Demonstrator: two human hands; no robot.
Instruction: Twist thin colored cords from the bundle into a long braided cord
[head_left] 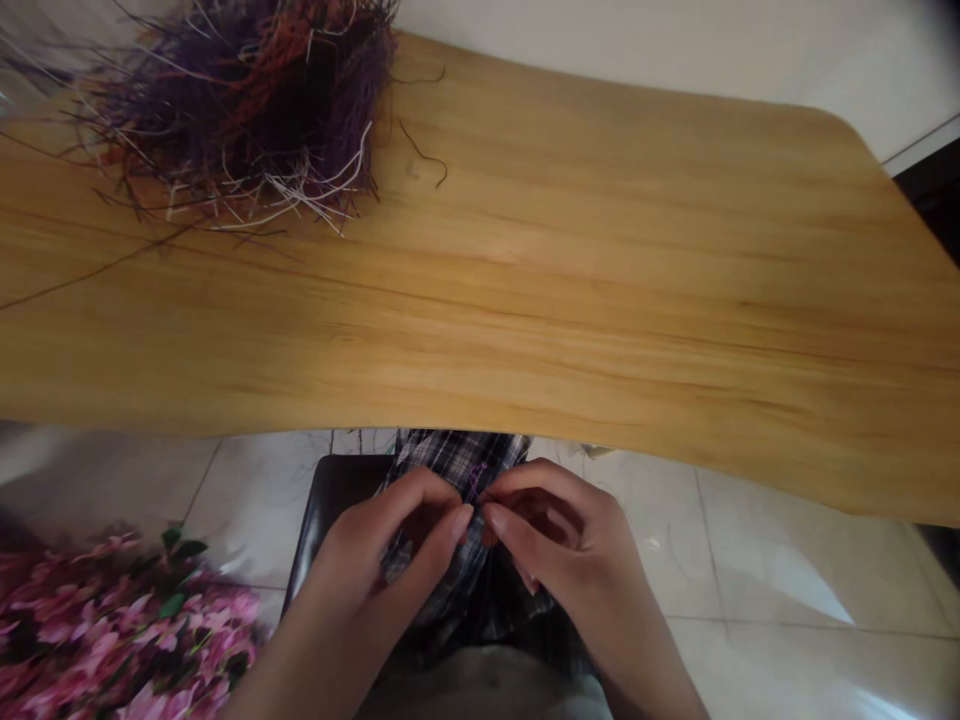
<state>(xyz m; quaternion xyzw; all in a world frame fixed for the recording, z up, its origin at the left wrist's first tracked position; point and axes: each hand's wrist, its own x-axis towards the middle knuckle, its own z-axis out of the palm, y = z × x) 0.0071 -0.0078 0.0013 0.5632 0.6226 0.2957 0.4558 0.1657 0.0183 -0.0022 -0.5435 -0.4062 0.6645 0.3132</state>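
Observation:
My left hand (427,530) and my right hand (551,520) meet above my lap, just in front of the table's near edge. Each one pinches with thumb and forefinger, the fingertips almost touching. Between them a small looped purple strand (477,480) sticks up past the fingertips. Its lower part is hidden by the fingers, and a thin dark end seems to lie by the right fingertips. Plaid cloth (450,455) over my legs shows behind the strand.
On the wooden table (570,300), a tangled heap of purple, orange, dark and white strands (255,120) lies at the far left. Beside it is a loose dark strand (424,155). Pink flowers (120,630) stand at the lower left, near a black seat (322,500).

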